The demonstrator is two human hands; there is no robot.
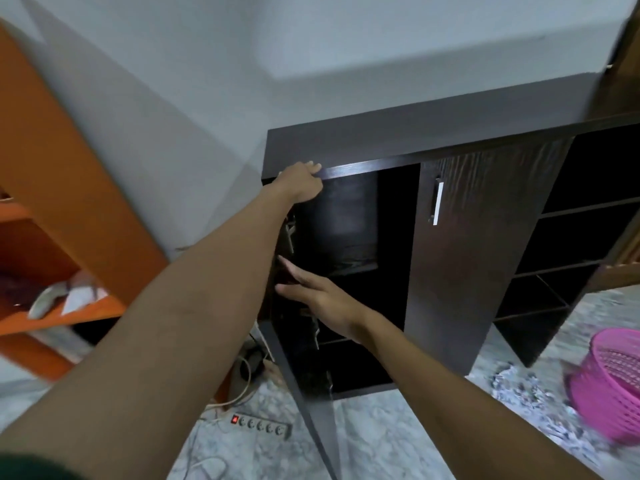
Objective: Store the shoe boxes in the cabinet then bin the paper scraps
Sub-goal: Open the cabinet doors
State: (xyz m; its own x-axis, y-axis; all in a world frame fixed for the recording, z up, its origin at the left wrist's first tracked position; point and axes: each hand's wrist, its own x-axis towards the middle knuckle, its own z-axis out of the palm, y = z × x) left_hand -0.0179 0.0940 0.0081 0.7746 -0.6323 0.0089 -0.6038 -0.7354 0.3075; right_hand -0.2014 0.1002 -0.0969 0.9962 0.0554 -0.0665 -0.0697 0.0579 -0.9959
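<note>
Dark brown wooden cabinet (415, 133): black box (346, 216) on its upper shelf sits just up-frame of the nearer right hand (325, 299), flat-fingered and empty; left hand (301, 185) grips the cabinet's top edge.

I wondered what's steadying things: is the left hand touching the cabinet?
Touching. The head view shows the left hand curled over the front edge of the top of the cabinet, near its left corner, with no gap visible.

Two hands show: one left hand (301, 183) and one right hand (322, 299). There is one dark cabinet (381, 133), one open door (311, 393), one shut door (460, 254), one black box (349, 216), one pink basket (609, 382), one power strip (261, 426) and one heap of paper scraps (519, 386).
</note>
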